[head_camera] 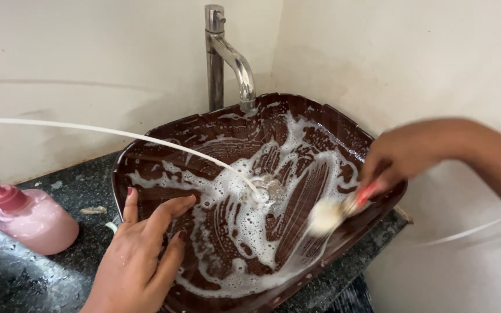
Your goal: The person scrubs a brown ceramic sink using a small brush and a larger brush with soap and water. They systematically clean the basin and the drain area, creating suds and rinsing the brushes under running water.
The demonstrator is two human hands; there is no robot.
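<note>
Brown basin (pixel 320 124): square, foam-streaked, set on dark speckled counter (pixel 24 278) in the wall corner.
Left hand (pixel 140 249): at 7 o'clock on basin rim, fingers spread flat, grip released, holding nothing; seemingly braced there for support.
Right hand (pixel 404 153): at 3 o'clock, grip clenched on red handle of scrub brush (pixel 334 211), blurred; bristles pressed against the inner wall at 4 o'clock.
White hose (pixel 117 134): from 9 o'clock, ended at foamy drain (pixel 265 190).
Steel tap (pixel 227 58): at 12 o'clock.
Pink pump bottle (pixel 27 217): on counter at 9 o'clock, apart from basin.
</note>
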